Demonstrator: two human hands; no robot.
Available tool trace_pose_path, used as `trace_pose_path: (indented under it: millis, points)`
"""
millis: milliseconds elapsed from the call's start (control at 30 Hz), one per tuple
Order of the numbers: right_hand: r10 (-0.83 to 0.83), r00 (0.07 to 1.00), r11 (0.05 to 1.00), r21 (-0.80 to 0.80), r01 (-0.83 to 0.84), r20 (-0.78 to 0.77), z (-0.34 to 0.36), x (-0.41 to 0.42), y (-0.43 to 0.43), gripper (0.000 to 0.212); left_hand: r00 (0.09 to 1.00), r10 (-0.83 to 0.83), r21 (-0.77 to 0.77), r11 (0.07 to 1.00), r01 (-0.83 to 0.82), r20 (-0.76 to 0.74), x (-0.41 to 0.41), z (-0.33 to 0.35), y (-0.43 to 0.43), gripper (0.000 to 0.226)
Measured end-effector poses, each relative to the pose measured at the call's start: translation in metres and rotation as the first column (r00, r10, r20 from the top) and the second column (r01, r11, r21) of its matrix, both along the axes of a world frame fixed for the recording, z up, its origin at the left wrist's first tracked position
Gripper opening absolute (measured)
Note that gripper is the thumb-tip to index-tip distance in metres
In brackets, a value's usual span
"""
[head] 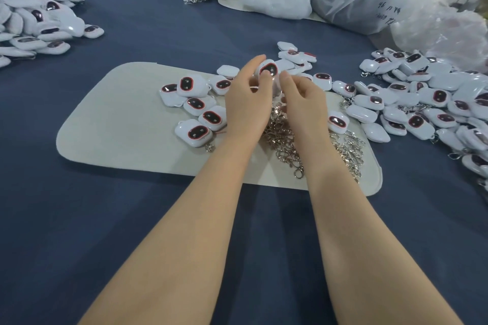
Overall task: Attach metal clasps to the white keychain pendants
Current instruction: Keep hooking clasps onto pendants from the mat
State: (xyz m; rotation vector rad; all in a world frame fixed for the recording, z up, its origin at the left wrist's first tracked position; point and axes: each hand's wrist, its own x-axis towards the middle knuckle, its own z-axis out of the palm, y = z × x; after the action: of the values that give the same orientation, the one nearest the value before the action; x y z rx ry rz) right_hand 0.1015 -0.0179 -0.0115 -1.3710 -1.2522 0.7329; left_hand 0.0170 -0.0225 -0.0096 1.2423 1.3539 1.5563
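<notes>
The pendant (268, 69) is held up over the far edge of the mat (118, 126), between both hands, with its dark, red-rimmed face toward the camera. It looks like a small hard plastic shell: light, stiff and glossy, so probably slippery. It is best taken by its flat sides, leaving the loop end free. The left hand (247, 92) grips it, fingers curled along its left side and thumb below. The right hand (303, 99) has its fingers bent in at the pendant's lower right edge. Its own back hides them, so it cannot be told whether they pinch a clasp, the loop or nothing. The loose clasps (286, 137) lie tangled on the mat beneath the wrists, thin and apt to snag one another. The heap of pendants (422, 103) on the blue surface (132, 232) to the right runs off the frame edge
</notes>
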Motion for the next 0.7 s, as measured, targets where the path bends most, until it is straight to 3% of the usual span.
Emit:
trace_pose_path:
  millis: [167,233,267,333,400,467,500,533,567,600,633,700]
  points:
    - [0.003,0.998,0.998,-0.068,-0.007,-0.058,0.005,0.002,0.0,0.022,0.997,0.046,0.02,0.999,-0.045,-0.06,0.002,0.0,-0.003,0.045]
    - [-0.094,0.972,0.992,-0.105,0.072,-0.217,0.006,0.003,0.001,0.02,0.996,0.068,0.008,0.998,-0.067,-0.06,0.001,-0.001,-0.002,0.04]
    - [-0.146,0.914,0.987,-0.115,0.11,-0.378,0.007,0.004,0.002,0.019,0.994,0.074,-0.001,0.997,-0.074,-0.077,0.0,-0.002,-0.001,0.035]
    - [-0.182,0.649,0.982,-0.098,0.164,-0.739,0.011,0.011,0.003,0.011,0.992,0.095,-0.015,0.995,-0.096,-0.086,0.0,-0.002,0.0,0.029]
    - [-0.154,0.435,0.978,-0.074,0.196,-0.887,0.012,0.023,0.006,0.012,0.991,0.13,-0.027,0.991,-0.131,-0.018,-0.001,-0.001,0.001,0.029]
    - [-0.146,0.438,0.985,-0.089,0.148,-0.887,0.01,0.028,0.008,0.021,0.978,0.182,-0.038,0.983,-0.179,0.103,-0.004,0.001,0.003,0.029]
    - [-0.159,0.558,0.987,-0.114,0.114,-0.814,0.008,0.027,0.009,0.023,0.966,0.206,-0.053,0.978,-0.2,0.154,-0.006,0.001,0.003,0.029]
    - [-0.195,0.754,0.98,-0.151,0.128,-0.627,0.005,0.022,0.009,0.027,0.955,0.225,-0.072,0.974,-0.215,0.194,-0.007,0.001,0.005,0.029]
    - [-0.218,0.915,0.973,-0.147,0.177,-0.34,0.002,0.017,0.008,0.032,0.945,0.24,-0.09,0.97,-0.225,0.223,-0.008,0.001,0.005,0.029]
    - [-0.209,0.977,0.976,-0.063,0.207,-0.032,-0.001,0.012,0.006,0.035,0.936,0.253,-0.103,0.967,-0.234,0.244,-0.01,0.001,0.006,0.03]
    - [-0.161,0.961,0.987,0.036,0.157,0.225,-0.002,0.006,0.002,0.036,0.928,0.26,-0.111,0.965,-0.239,0.266,-0.011,0.0,0.007,0.029]
    - [-0.008,0.825,0.996,0.08,-0.045,0.565,-0.009,-0.001,-0.001,0.036,0.912,0.266,-0.124,0.963,-0.238,0.313,-0.012,0.0,0.008,0.027]
